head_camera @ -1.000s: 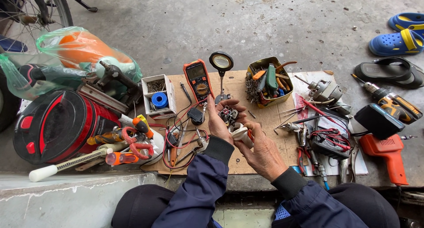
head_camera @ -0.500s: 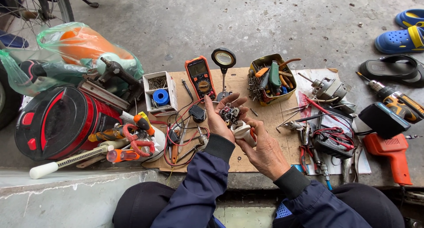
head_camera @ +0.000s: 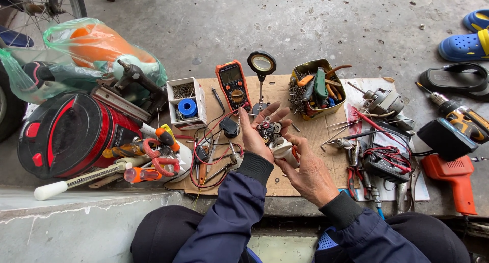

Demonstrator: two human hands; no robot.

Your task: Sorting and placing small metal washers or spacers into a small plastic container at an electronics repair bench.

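My left hand (head_camera: 256, 135) is raised palm-up over a cardboard sheet (head_camera: 285, 97), fingers spread, holding a small dark part with coloured rings (head_camera: 268, 129). My right hand (head_camera: 305, 172) sits just below and to the right of it, its fingers closed around a small white rounded piece (head_camera: 281, 150) that touches the dark part. Both sleeves are dark blue. An orange multimeter (head_camera: 232, 85) with red and black leads lies just beyond the left hand, and a magnifier on a stand (head_camera: 261, 64) rises behind the fingers.
A tin of screwdrivers and screws (head_camera: 318, 87) stands at the back right. A white box with a blue roll (head_camera: 186, 102) and a red and black drum-shaped case (head_camera: 69, 133) are on the left. A cordless drill (head_camera: 461, 121), an orange tool (head_camera: 456, 180) and sandals (head_camera: 456, 79) lie right.
Both hands have stayed together over the cardboard, with the left fingers shifting slightly around the dark part. The view has tilted a little downward.
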